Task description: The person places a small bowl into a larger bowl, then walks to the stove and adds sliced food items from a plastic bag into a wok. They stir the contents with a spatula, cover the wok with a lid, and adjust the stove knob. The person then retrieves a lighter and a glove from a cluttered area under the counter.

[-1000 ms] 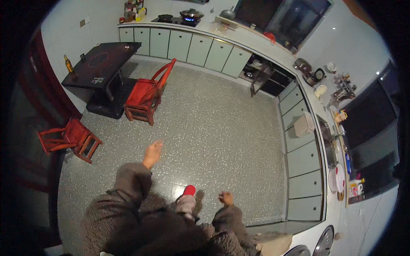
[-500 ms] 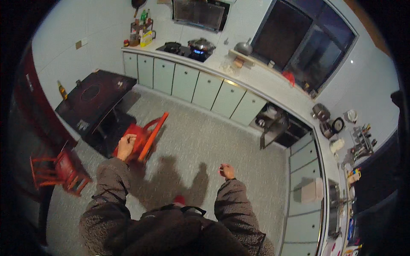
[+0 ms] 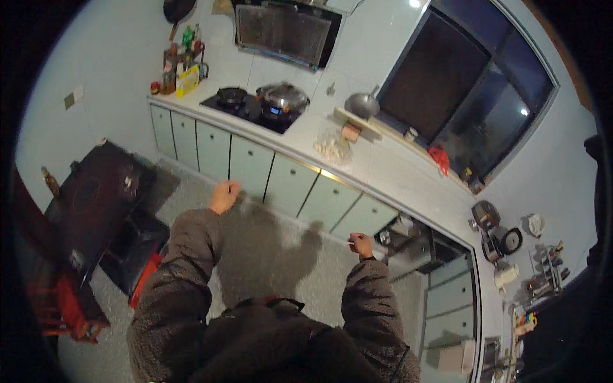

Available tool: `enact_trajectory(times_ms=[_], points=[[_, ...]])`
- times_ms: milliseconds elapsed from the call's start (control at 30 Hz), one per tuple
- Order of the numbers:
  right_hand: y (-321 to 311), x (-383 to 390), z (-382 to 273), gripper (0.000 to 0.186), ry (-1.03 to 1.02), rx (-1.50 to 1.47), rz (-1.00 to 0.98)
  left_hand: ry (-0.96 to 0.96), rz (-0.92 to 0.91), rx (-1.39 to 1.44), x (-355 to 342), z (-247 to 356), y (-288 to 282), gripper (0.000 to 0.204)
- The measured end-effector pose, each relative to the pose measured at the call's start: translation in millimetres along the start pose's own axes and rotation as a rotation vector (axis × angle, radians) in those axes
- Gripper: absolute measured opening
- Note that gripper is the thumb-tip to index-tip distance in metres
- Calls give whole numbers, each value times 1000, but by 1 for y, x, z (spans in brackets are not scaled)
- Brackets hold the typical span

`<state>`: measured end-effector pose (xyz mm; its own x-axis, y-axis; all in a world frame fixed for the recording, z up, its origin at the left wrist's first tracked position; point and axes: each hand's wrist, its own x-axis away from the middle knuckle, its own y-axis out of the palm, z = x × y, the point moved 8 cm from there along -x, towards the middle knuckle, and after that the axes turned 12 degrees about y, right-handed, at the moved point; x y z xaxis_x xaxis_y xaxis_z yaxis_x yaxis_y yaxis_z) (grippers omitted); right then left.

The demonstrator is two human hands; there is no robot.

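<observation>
Two hands [image 3: 225, 196] [image 3: 362, 245], lidded pot [image 3: 284, 97], bag [image 3: 343, 142] of white pieces [image 3: 326, 150]

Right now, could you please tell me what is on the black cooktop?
On the cooktop, a lidded silver pan sits at right; the dark round shape at left may be a pan or burner. Anything under the lid cannot be seen.
</observation>
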<state>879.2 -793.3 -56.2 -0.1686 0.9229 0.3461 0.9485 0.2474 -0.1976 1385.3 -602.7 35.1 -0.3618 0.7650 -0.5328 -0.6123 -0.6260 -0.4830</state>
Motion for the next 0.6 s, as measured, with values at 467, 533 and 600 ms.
enact_trajectory(times_ms=[467, 533, 600], points=[[209, -338, -396, 22, -410, 373, -168, 52, -20, -444, -386, -239, 89, 42], [251, -377, -427, 24, -408, 375, -201, 100, 12, -518, -443, -259, 107, 50], [288, -423, -453, 23, -399, 410, -172, 44, -77, -530, -494, -282, 128, 49]])
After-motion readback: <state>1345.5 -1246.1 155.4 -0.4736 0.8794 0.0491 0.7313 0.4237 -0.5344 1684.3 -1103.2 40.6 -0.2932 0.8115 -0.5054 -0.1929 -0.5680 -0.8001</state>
